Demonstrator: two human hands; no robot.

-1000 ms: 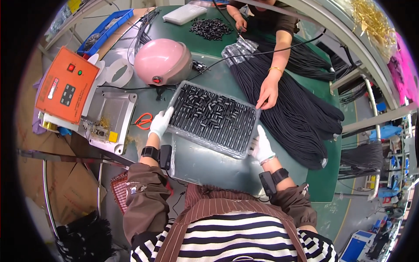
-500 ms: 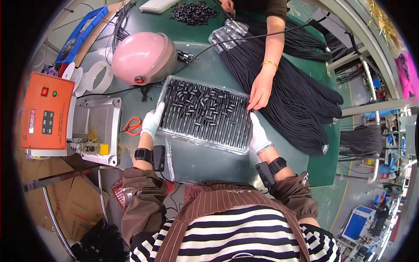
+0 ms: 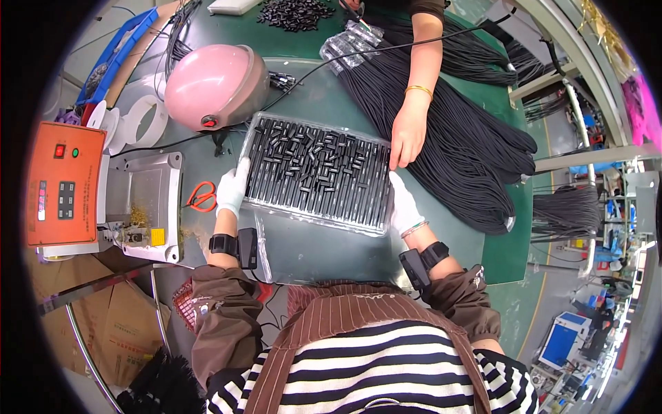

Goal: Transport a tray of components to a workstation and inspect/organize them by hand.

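A clear plastic tray (image 3: pixel 316 219) filled with small black tubes (image 3: pixel 324 155) lies between my hands. Many tubes stand in neat rows, while others rest loose and crosswise on top, mostly in the middle and far part. My left hand (image 3: pixel 232 188), in a white glove, grips the tray's left edge. On the right edge, my gloved right hand (image 3: pixel 405 208) holds the near part, its fingers partly hidden against the side. A co-worker's bare hand (image 3: pixel 408 138) reaches down to the tray's far right corner, fingertips at or very near it.
Bundled black cables (image 3: pixel 455 159) cover the table's right. A pink helmet-shaped object (image 3: pixel 215 86) stands beyond the tray on the left, with red-handled scissors (image 3: pixel 201 196) nearer. Further left is an orange control box (image 3: pixel 65 183). A pile of black pieces (image 3: pixel 296 15) lies at the back.
The whole view has shifted slightly. Some loose tubes lie differently on top of the rows. Both my hands keep their hold on the tray, and the co-worker's hand stays by its corner.
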